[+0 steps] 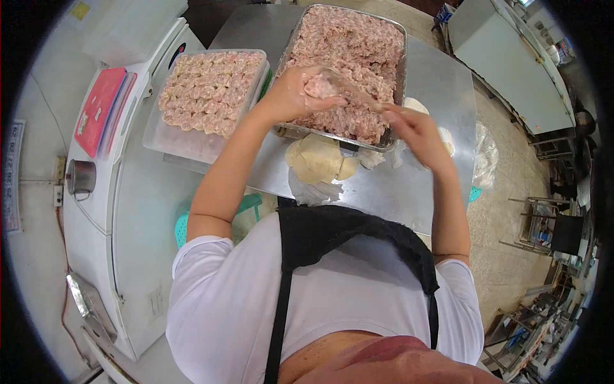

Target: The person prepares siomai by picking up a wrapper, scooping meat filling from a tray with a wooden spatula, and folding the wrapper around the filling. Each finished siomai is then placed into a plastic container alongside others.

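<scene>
My left hand is cupped around a meat-filled dumpling, held over the near left part of a metal tray. Ground meat fills that tray. A flat, narrow spatula is gripped by its end in my right hand, and its blade reaches across to the dumpling's top. Just below the tray, round pale-yellow wrappers lie in a loose pile on plastic. To the left, rows of filled dumplings sit in a clear plastic container.
Everything stands on a steel table. White round items lie near my right wrist, with a plastic bag beyond the table's right edge. A white freezer at left carries a metal pot and pink lids.
</scene>
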